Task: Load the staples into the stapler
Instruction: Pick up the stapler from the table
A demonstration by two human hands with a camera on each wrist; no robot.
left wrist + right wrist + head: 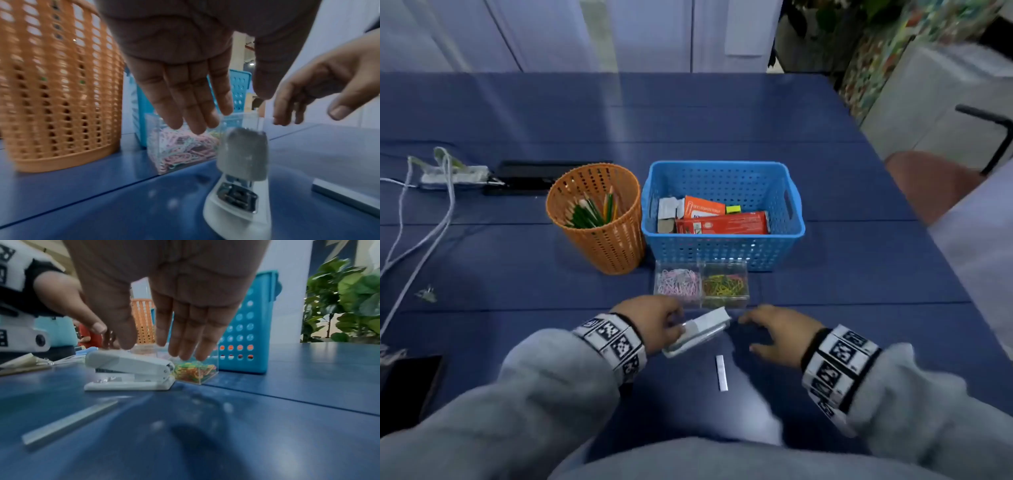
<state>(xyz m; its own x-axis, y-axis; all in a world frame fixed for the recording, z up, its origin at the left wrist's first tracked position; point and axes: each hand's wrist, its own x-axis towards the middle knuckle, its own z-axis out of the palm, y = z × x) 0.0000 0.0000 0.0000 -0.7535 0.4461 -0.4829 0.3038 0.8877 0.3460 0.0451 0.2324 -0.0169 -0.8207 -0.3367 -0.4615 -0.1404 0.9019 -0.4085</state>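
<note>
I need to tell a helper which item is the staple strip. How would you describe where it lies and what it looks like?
Start at the blue basket on the blue table, then come toward the person past the clear clip boxes to the white stapler. The staple strip lies flat just nearer than that, between the two hands: a thin, pale bar, by far the slimmest thing there.
</note>
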